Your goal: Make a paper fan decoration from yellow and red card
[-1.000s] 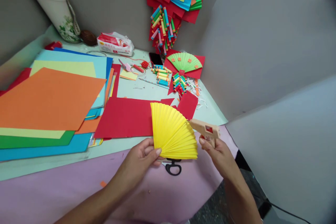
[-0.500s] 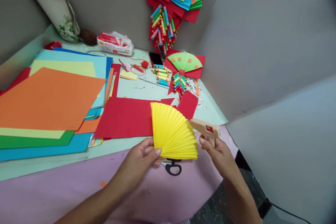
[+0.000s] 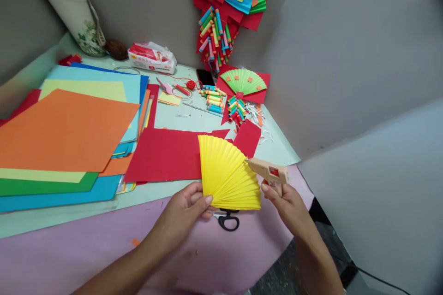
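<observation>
Table with pale green and lilac covers (image 3: 187,122): green at the back, lilac along the near edge.
Flat orange paper sheet (image 3: 69,131): top of the coloured stack, left side, well apart from the work.
Flat red paper sheet (image 3: 166,154): mid-table, right end hidden behind the yellow pleated paper fan (image 3: 224,170).
Fan: held spread near the table's front, pleats radiating from its lower left corner — no visible shift over the last second. What did move: the beige plastic glue gun (image 3: 265,167), slightly left, so its nozzle tip now overlaps the fan's curved rim. Probably makes that rim the work point (contact or just above it, can't tell).
Left hand (image 3: 188,207): pinching the fan's gathered corner, thumb on top, fingers beneath; forearm in from lower left.
Right hand (image 3: 290,205): wrapped round the gun's grip, thumb on the near side, forearm up from lower right. Trigger finger hidden — can't say if it's squeezed.
Gun: barrel aimed left at the fan, grip down.
Black-handled scissors (image 3: 226,216): below the fan's lower edge, partly covered, blades mostly hidden.
Small orange paper scrap (image 3: 136,242): loose on the lilac cover, just beside the left forearm.
</observation>
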Demonstrator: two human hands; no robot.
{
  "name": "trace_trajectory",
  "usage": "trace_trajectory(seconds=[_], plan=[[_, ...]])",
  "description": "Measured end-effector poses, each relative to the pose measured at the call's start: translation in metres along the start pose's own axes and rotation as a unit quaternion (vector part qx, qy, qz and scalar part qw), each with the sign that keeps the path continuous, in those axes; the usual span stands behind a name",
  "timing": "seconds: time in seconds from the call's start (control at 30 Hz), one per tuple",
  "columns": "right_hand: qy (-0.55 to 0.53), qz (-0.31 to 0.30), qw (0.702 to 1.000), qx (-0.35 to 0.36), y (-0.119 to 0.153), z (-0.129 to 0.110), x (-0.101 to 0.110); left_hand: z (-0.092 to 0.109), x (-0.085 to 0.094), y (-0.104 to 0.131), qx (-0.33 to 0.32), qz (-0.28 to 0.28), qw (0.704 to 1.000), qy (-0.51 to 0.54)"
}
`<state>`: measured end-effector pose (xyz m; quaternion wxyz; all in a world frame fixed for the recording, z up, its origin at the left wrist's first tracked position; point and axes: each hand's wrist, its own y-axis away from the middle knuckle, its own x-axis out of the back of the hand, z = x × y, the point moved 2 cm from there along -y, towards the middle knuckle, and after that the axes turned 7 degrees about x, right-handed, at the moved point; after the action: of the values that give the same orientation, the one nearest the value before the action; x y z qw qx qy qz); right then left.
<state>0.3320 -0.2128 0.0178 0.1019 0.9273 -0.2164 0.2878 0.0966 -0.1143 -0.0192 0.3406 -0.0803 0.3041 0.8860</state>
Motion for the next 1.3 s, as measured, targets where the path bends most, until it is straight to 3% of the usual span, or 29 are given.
trace_trajectory(seconds=[0.4, 0.73, 0.97, 1.13, 1.3], plan=[[-0.006, -0.027, 1.0, 0.011, 0.001, -0.003, -0.002, 0.001, 0.0, 0.001, 0.003, 0.003, 1.0, 0.006], [-0.002, 0.022, 1.0, 0.012, 0.001, -0.001, 0.002, 0.004, -0.002, 0.002, 0.004, 0.017, 1.0, 0.012], [-0.006, 0.0, 1.0, 0.012, 0.001, -0.002, -0.001, 0.003, -0.001, 0.0, -0.001, 0.006, 1.0, 0.003], [-0.047, -0.038, 0.998, 0.008, 0.003, -0.001, -0.001, 0.001, 0.001, -0.001, -0.002, 0.002, 1.0, 0.003], [-0.115, -0.034, 0.993, -0.016, 0.002, 0.011, 0.001, 0.001, 0.002, 0.0, 0.018, 0.006, 1.0, 0.025]])
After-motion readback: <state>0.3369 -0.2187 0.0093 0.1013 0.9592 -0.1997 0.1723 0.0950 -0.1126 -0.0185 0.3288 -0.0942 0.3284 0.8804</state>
